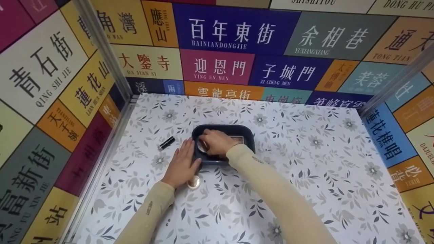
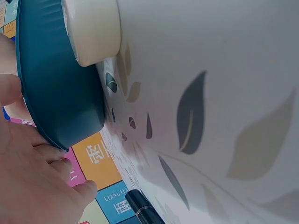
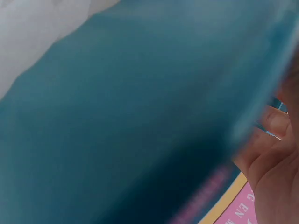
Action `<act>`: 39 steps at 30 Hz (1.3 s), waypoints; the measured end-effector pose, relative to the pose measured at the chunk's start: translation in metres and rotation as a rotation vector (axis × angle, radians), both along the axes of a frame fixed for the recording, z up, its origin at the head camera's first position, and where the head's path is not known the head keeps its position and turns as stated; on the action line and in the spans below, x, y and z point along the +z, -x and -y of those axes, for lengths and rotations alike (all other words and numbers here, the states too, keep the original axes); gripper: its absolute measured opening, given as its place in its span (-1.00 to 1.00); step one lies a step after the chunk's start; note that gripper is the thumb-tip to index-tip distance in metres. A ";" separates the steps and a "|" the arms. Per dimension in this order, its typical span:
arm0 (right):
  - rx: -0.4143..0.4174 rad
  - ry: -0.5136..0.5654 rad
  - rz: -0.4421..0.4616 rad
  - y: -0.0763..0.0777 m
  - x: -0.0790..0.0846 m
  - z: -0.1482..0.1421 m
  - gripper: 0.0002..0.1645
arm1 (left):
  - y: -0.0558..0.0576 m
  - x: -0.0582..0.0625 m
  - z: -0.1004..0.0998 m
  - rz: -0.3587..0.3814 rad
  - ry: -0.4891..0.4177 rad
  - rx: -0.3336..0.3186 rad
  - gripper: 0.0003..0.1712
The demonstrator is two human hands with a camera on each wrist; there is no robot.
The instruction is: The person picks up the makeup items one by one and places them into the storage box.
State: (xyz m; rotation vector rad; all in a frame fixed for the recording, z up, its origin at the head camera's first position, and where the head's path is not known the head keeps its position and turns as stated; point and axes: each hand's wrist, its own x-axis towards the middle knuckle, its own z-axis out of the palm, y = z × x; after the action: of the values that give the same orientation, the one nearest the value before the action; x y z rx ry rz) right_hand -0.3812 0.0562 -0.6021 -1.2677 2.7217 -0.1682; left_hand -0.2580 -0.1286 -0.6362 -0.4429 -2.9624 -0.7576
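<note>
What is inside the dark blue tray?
A round item and part of a flat rectangular item show; the right hand and sleeve hide whatever lies beneath.

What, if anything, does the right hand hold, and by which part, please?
The right hand is at a round, pale-rimmed object; whether it grips that, and where, cannot be told.

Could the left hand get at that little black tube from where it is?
Probably yes: the black tube lies just to the left of the left hand, with nothing visible between them. That hand only rests against the tray.
</note>
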 end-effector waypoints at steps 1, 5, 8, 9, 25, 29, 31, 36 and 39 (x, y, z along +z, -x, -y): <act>-0.005 -0.007 -0.002 0.000 -0.001 0.000 -0.30 | 0.000 0.000 -0.001 -0.002 -0.006 -0.001 -0.08; -0.011 -0.003 -0.011 0.000 -0.005 0.002 -0.33 | 0.000 -0.001 -0.002 0.001 -0.015 -0.002 -0.10; -0.001 0.009 -0.019 0.001 -0.006 0.004 -0.36 | 0.000 0.000 -0.001 0.008 -0.004 0.000 -0.09; -0.002 0.009 -0.018 0.002 -0.005 0.004 -0.37 | 0.001 0.001 -0.001 0.010 0.001 0.000 -0.09; -0.010 0.020 -0.052 0.003 -0.009 0.003 -0.44 | 0.001 0.002 0.000 -0.025 0.003 0.000 -0.12; -0.005 0.033 -0.073 0.003 -0.012 0.003 -0.52 | 0.001 0.002 0.001 -0.032 0.015 -0.008 -0.10; -0.002 0.033 -0.076 0.003 -0.012 0.002 -0.55 | 0.001 0.003 0.001 -0.028 0.021 -0.013 -0.09; 0.012 0.028 -0.071 0.000 -0.010 0.001 -0.50 | 0.001 0.002 0.003 0.002 0.029 -0.011 -0.05; 0.029 0.024 -0.069 -0.006 -0.003 -0.006 -0.42 | 0.001 0.002 0.002 0.011 0.019 -0.012 -0.04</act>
State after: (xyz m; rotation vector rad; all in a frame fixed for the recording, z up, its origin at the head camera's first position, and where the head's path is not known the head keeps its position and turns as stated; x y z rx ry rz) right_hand -0.3757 0.0622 -0.6047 -1.3428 2.7658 -0.1578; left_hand -0.2590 -0.1309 -0.6343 -0.4593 -2.9817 -0.7365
